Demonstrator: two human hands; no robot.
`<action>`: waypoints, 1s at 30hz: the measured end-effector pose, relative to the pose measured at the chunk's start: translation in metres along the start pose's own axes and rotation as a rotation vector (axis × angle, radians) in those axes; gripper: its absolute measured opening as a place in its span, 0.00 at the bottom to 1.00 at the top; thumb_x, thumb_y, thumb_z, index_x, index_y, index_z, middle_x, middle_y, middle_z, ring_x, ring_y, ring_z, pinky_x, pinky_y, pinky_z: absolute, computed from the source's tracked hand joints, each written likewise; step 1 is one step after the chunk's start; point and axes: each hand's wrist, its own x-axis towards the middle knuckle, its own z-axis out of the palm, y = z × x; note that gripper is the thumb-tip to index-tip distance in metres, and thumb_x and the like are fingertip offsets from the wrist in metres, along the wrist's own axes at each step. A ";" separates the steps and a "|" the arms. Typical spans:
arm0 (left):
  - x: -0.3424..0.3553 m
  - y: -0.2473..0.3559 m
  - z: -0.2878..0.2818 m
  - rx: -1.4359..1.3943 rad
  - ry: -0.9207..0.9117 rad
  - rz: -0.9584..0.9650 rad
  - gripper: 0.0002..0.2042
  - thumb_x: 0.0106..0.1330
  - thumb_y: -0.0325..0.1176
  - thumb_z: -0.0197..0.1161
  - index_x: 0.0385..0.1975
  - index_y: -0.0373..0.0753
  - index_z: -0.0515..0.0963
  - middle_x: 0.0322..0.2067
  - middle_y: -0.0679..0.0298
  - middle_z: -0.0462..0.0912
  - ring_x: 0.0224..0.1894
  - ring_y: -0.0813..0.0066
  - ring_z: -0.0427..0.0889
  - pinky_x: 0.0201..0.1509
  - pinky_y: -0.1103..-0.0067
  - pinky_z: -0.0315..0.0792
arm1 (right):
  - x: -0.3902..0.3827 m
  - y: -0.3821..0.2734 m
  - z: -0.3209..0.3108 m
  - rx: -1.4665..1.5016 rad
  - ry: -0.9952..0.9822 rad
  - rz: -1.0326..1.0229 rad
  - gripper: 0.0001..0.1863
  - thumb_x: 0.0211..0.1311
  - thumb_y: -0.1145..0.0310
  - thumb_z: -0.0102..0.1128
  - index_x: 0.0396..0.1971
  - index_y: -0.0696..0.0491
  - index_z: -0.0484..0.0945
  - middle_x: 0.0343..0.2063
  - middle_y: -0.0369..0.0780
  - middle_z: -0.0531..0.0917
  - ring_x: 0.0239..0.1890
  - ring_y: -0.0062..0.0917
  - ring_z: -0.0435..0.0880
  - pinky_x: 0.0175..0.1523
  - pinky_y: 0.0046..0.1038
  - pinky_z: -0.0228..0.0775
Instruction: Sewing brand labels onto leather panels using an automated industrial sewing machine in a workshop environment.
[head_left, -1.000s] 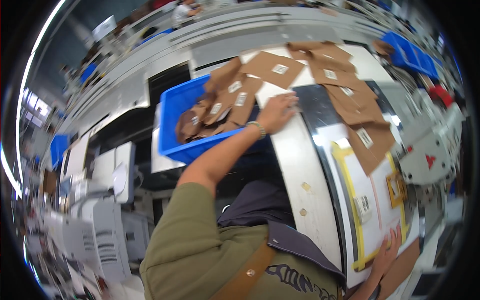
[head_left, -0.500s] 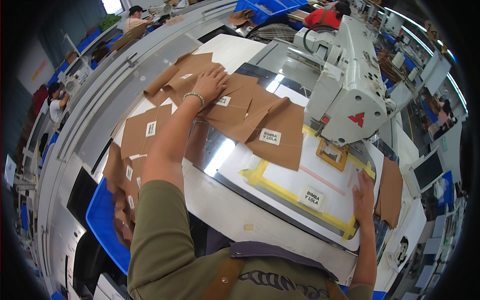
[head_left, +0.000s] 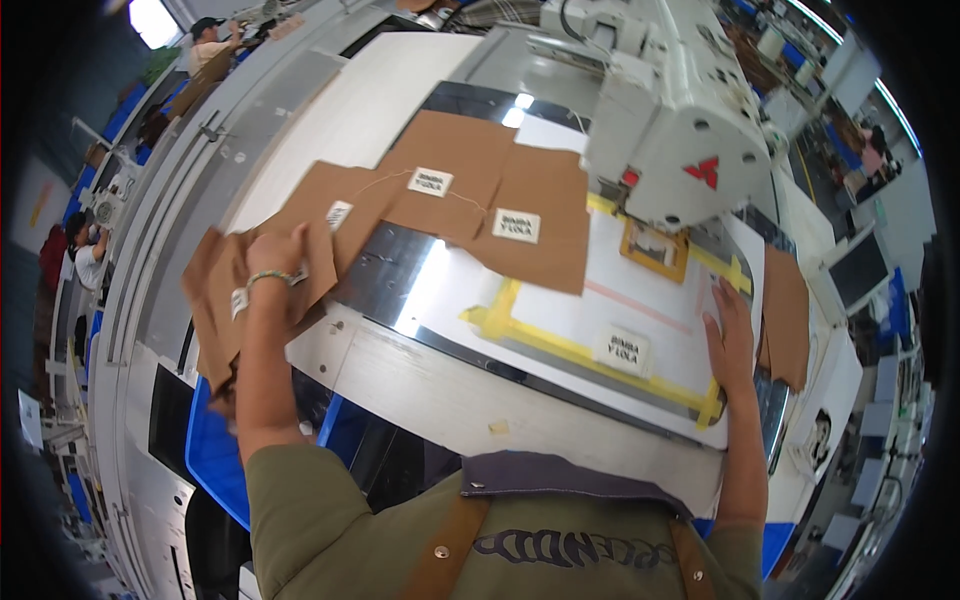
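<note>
My left hand (head_left: 275,252), slightly blurred, is closed on a brown fabric piece (head_left: 318,262) at the left end of the table; its fingers are partly hidden. Crumpled brown pieces bunch under it and hang over the near edge above a blue bin (head_left: 212,470). To its right, a row of brown panels (head_left: 445,135) with white labels (head_left: 430,181) overlaps a metal plate, loose thread trailing across. My right hand (head_left: 732,335) lies with fingers apart on the right edge of a white template (head_left: 560,325) bordered with yellow tape. A separate white label (head_left: 622,350) sits on its near side.
A white industrial sewing machine head (head_left: 690,140) stands over the template's far side, with a yellow frame (head_left: 655,248) below it. More brown pieces (head_left: 785,320) are stacked at the right. A monitor (head_left: 850,250) stands farther right. Other people work at the far left.
My left hand has swept left and nearer me, dragging brown pieces toward the bin's side. The remaining panels lie flatter. My right hand stays on the template's edge. The view has shifted.
</note>
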 end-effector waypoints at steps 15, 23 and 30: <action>-0.115 0.207 -0.073 -0.664 0.108 0.702 0.31 0.81 0.55 0.58 0.72 0.36 0.75 0.71 0.43 0.77 0.74 0.45 0.75 0.76 0.61 0.69 | -0.006 0.012 0.007 0.013 0.064 -0.013 0.24 0.77 0.61 0.63 0.66 0.57 0.79 0.72 0.47 0.77 0.73 0.47 0.74 0.77 0.44 0.64; -0.055 0.297 -0.030 -0.253 0.316 1.072 0.38 0.80 0.68 0.47 0.85 0.57 0.59 0.85 0.66 0.56 0.87 0.62 0.51 0.88 0.57 0.45 | -0.005 0.014 0.009 0.026 0.084 -0.036 0.22 0.77 0.61 0.64 0.66 0.52 0.82 0.71 0.42 0.79 0.73 0.43 0.74 0.77 0.42 0.66; -0.033 0.273 -0.037 -0.253 0.544 1.073 0.30 0.82 0.45 0.59 0.78 0.36 0.68 0.78 0.51 0.70 0.82 0.52 0.62 0.85 0.61 0.57 | -0.004 0.004 -0.032 0.111 0.086 -0.005 0.19 0.74 0.67 0.68 0.63 0.50 0.85 0.68 0.39 0.82 0.71 0.40 0.77 0.77 0.40 0.67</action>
